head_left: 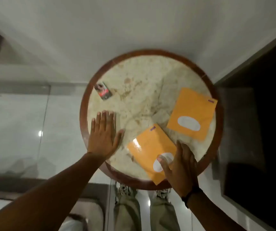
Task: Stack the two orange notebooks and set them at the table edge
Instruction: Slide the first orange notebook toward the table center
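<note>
Two orange notebooks lie apart on a round marble table (140,97) with a red-brown rim. The near notebook (149,147) lies tilted by the front edge, a white oval label at its near end. The far notebook (192,112) rests at the right side, its corner over the rim. My right hand (179,165) lies flat on the near notebook's right corner, thumb on the white label, fingers spread. My left hand (104,135) is flat and open on the table's left edge, holding nothing.
A small dark card or packet (103,92) lies at the table's far left. A white wall stands behind the table, a dark panel (259,114) to the right. My legs and shoes (125,190) show under the table's front edge on the glossy floor.
</note>
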